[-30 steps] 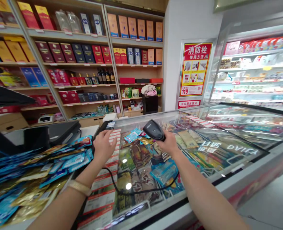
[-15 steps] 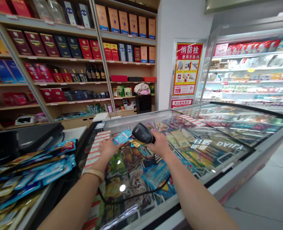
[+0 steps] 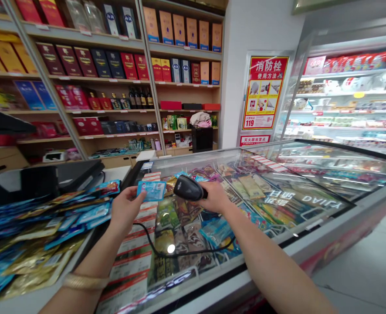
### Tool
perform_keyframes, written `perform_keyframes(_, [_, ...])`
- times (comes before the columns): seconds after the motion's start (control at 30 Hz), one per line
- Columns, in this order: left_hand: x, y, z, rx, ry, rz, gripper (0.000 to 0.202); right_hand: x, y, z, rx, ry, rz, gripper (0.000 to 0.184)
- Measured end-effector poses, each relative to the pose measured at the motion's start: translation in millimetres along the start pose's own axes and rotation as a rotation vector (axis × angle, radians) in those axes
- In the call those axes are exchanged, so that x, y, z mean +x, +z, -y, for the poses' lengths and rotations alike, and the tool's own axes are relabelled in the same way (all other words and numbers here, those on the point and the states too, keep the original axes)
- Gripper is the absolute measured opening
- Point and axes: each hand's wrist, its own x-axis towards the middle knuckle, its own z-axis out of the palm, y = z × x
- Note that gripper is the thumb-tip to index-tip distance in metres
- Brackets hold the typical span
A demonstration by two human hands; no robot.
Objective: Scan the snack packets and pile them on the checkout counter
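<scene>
My left hand [image 3: 126,208] pinches a small light-blue packet [image 3: 154,191] by its left end, above the left part of the glass-topped freezer [image 3: 212,275]. Facing that packet is the head of a black barcode scanner [image 3: 187,188], its handle wrapped in my right hand [image 3: 215,197]. A short gap separates scanner and packet. The scanner's black cable [image 3: 193,253] loops over the glass. Behind the scanner, a few more blue and gold packets [image 3: 172,182] are partly hidden. Left of my left hand, many blue and gold packets [image 3: 82,218] lie heaped on a counter.
Dark checkout equipment [image 3: 65,176] stands behind the packet heap. Shelves with boxed bottles [image 3: 108,80] line the back wall, beside a red fire-hydrant notice [image 3: 264,92]. A lit refrigerated display [image 3: 353,96] is at the right. Red-and-white price strips [image 3: 130,257] run along the freezer's left side.
My left hand has drawn back to the left with the blue packet, which is now raised and turned sideways. The scanner stays in my right hand, slightly lower. The view has shifted left.
</scene>
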Motion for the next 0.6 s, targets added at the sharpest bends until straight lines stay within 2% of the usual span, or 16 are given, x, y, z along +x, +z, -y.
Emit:
perform_keyframes(0.13, [-12, -9.1, -3, -0.058, -0.019, 0.014, 0.038, 0, 3, 12, 0.005, -0.014, 0.055, 0.031])
perform_keyframes(0.37, [-21, -1.0, -8, 0.013, -0.001, 0.017, 0.036, 1, 3, 18, -0.025, -0.011, 0.114, 0.028])
perform_keyframes(0.6, [-28, 1.2, -16, 0.106, 0.011, 0.025, 0.029, 1, 3, 18, -0.03, -0.029, 0.119, 0.029])
